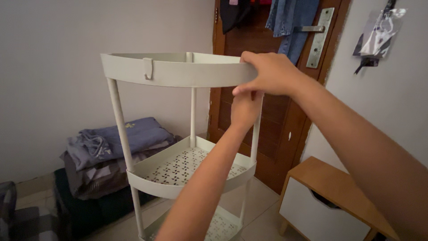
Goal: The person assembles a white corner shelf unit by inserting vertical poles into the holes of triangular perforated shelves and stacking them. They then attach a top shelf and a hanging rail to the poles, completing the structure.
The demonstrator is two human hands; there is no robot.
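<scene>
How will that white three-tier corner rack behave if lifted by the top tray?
The rack is probably light: thin poles and perforated trays look like plastic. It is tall and narrow, so apt to tip if pushed high. The right hand and left hand grip at a pole joint; joints may flex or separate.

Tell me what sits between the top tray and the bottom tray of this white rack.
Head view: the perforated middle tray sits between top tray and bottom tray.

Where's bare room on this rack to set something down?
The middle tray is bare, bordered by its rim and the posts. The bottom tray is partly hidden. It is crowded at the top tray's right corner: right hand on the rim, left hand at the post beneath.
</scene>
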